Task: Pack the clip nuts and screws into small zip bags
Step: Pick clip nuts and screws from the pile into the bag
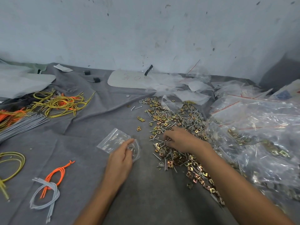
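Screws (164, 114) and clip nuts (189, 173) lie heaped on grey cloth (78, 143) below a scuffed wall (146, 30). We see our left hand (121, 158) pinching a bag (112, 140) beside the heap; our right hand (181, 140), fingers curled, pinches screws in it. Wires (61, 103) lie far left.

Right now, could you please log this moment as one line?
phase: picking | left hand: holds small clear zip bag | right hand: pinches silver screw from pile of gold clip nuts and screws

A creased grey cloth (84, 140) carries wire bundles (60, 103) left, a small zip bag (112, 140) centre, a heap of screws and clip nuts (172, 120) and filled bags (259, 127) right.
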A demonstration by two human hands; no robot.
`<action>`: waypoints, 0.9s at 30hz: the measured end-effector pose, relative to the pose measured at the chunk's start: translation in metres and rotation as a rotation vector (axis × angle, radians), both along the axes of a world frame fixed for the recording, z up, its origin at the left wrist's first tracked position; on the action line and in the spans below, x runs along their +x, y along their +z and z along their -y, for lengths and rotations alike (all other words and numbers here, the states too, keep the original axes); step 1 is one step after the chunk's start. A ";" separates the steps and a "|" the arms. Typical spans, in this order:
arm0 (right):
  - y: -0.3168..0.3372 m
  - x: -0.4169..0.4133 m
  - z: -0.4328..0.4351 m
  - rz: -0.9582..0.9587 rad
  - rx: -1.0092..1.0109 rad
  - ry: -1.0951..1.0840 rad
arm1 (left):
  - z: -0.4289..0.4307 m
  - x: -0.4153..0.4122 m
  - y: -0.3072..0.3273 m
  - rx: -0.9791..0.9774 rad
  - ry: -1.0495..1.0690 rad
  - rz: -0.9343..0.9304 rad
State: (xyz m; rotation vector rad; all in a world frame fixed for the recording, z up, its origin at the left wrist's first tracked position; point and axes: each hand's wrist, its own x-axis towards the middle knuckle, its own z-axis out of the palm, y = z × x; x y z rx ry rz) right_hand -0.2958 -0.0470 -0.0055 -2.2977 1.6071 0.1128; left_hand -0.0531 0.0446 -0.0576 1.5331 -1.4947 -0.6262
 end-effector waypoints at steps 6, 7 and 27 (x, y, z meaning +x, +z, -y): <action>-0.009 -0.003 0.001 -0.040 -0.035 0.017 | -0.004 -0.001 0.005 -0.003 -0.007 -0.015; -0.010 -0.003 0.000 -0.029 -0.049 0.013 | -0.004 -0.002 0.006 -0.003 -0.011 -0.012; -0.037 0.098 -0.098 0.644 -0.312 -0.163 | -0.002 -0.001 0.006 0.008 -0.012 0.055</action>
